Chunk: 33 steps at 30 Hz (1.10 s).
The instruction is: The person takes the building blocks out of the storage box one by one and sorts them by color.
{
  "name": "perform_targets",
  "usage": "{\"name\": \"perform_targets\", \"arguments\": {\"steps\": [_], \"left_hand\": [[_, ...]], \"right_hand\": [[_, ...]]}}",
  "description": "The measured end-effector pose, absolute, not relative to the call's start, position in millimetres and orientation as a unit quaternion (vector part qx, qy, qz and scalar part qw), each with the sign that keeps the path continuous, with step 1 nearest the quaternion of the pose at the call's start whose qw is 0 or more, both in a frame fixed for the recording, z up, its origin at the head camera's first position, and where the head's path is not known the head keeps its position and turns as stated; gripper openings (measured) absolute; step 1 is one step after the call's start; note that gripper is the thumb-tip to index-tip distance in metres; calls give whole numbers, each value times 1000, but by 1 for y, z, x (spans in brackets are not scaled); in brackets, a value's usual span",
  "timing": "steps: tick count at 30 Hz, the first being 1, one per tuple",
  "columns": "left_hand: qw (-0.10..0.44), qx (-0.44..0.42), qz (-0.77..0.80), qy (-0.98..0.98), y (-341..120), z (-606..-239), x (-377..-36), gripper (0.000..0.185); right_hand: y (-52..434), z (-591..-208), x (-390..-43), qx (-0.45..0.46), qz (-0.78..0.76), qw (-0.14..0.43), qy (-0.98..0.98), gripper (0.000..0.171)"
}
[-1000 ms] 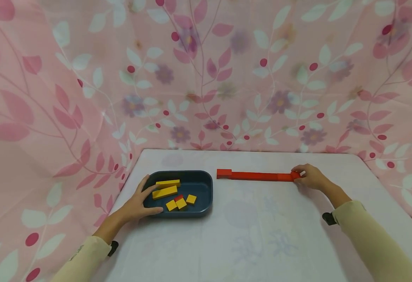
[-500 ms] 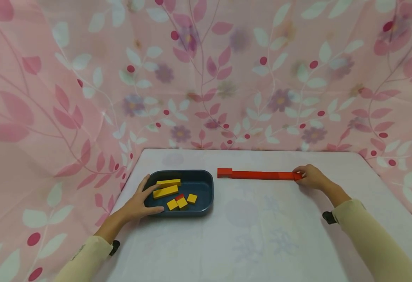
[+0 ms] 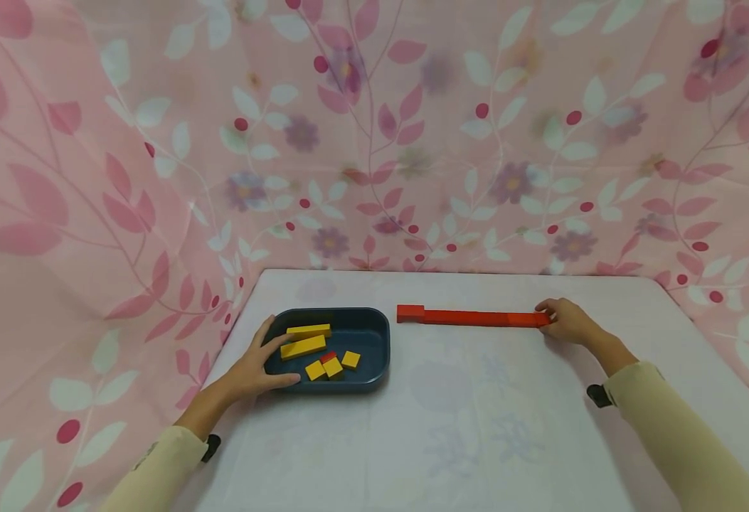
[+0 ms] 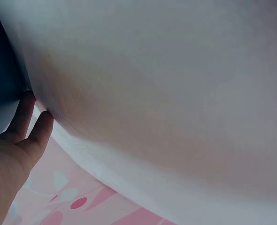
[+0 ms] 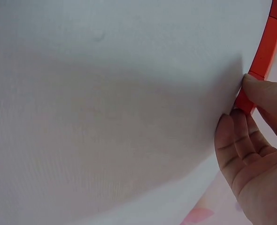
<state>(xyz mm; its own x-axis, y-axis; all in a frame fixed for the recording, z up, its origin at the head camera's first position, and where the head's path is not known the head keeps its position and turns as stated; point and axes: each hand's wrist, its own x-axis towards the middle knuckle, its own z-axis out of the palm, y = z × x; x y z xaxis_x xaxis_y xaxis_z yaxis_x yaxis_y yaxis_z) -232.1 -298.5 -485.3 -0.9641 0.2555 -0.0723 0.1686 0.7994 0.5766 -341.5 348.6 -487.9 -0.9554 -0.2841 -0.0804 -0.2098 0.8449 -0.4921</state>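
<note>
My left hand [image 3: 254,366] rests spread over the left end of a dark blue tray [image 3: 375,345], its thumb at the near rim. Inside lie two long yellow blocks [image 3: 304,347], several small yellow blocks [image 3: 351,360] and a red block [image 3: 328,356], partly covered. To the tray's right runs a straight row of red blocks [image 3: 466,318], with a thicker red block [image 3: 410,313] at its left end. My right hand [image 3: 569,323] pinches the small red end block [image 5: 244,102] between thumb and fingers, against the row's right end.
A white cloth covers the table [image 3: 451,427]. Behind it and on the left hangs a pink floral curtain [image 3: 374,142]. The row of red blocks lies near the table's far edge.
The small red end block, slightly askew one second ago, now lines up with the row. My right hand has shifted slightly right. The left hand stays on the tray.
</note>
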Motion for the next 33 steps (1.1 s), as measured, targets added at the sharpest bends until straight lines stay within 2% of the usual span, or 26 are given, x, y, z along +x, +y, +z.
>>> {"name": "perform_targets", "arguments": {"steps": [5,10,12,17,25,33], "left_hand": [[74,119,297,945,-295,-485,-235,92],[77,125,291,945,-290,-483,-239,95],[79,127,289,945,-288,-482,-241,95],[83,131,287,945,-285,-478,-243,96],[77,141,284,945,-283,-476,-246,96],[53,131,279,950,-297,-481,-230,95]], "right_hand": [[353,-489,-335,-125,-234,61,962,48],[357,-488,-323,-96,-223,75,967,71],[356,-485,-317,-93,-215,59,970,75],[346,-474,-310,-110,-186,-25,976,75],[311,-458,-306,-149,-161,-45,975,75],[263,-445,-312,-215,-117,-76,967,76]]}}
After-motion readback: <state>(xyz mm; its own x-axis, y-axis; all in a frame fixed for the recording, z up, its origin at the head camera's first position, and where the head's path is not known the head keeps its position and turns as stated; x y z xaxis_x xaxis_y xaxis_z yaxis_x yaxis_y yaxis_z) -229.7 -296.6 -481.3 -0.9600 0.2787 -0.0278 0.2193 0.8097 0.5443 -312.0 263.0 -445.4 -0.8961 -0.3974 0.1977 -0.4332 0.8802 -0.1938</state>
